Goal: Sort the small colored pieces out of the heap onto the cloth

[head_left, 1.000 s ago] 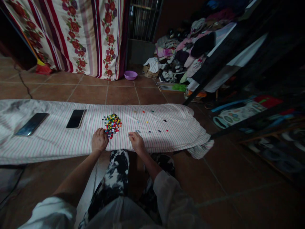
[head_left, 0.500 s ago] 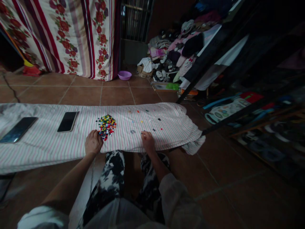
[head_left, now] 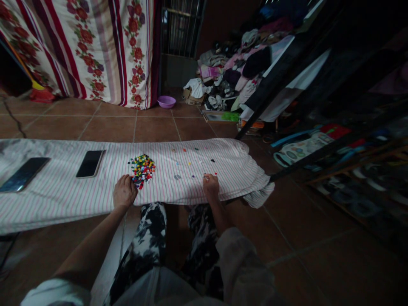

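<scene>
A: Which step is being carried out?

B: Judging by the layout, small pieces [head_left: 190, 163] are being set out singly or in little groups. The multicoloured pile [head_left: 143, 166] is lying on the cloth-covered desk [head_left: 172, 191], and the set-out pieces are sitting to its right in loose rows.

A: How is the left hand [head_left: 125, 191] standing?

B: It is resting at the near-left edge of the pile, its fingertips apparently touching it. I cannot tell whether it is gripping anything.

A: And the right hand [head_left: 211, 186]?

B: It is sitting between a dark piece [head_left: 193, 176] and a red piece [head_left: 216, 173], fingers bent inward. Whether it is gripping a piece is too small to tell.

A: What is the next move calling for?

B: In my judgement, it is calling for light fingertip control at the desk surface, with the knuckles clearing the red piece just beside them.
</scene>
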Demonstrator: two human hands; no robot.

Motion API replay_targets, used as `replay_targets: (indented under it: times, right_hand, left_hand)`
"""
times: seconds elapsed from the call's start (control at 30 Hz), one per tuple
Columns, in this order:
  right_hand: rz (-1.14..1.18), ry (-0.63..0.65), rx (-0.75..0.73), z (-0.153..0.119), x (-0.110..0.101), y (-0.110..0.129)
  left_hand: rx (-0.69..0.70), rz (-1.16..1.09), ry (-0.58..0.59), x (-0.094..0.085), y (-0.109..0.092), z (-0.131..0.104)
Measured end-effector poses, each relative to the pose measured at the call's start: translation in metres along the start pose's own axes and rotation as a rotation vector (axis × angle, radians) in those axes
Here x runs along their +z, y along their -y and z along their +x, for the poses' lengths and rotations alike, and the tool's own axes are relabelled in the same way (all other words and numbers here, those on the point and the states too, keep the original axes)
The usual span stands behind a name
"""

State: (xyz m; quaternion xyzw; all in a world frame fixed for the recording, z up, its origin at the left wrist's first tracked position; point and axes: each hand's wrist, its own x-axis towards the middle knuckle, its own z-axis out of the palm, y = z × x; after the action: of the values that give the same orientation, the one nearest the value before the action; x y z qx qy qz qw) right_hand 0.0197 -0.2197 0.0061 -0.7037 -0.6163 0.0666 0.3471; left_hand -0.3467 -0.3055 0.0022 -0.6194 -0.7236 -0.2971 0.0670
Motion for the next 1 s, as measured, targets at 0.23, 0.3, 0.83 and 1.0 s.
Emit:
replay_targets:
  times: [0.23,0.3,0.83,1.0]
  right_hand:
    - [-0.103,0.006,0.042,0.006,0.002,-0.005]
    - [-0.097,0.000,0.030,0.008,0.003,-0.007]
    - [-0.050,0.097,-0.116,0.028,0.010,-0.020]
    - [-0.066,0.089,-0.148,0.033,0.010,-0.020]
  left_hand:
    - [-0.019,-0.024,0.002,0.001,0.001,0.000]
    - [-0.023,-0.030,0.005,0.001,0.000,0.000]
    - [-0.011,0.003,-0.031,0.003,0.001,-0.001]
    - [0.004,0.017,-0.019,0.003,0.002,-0.001]
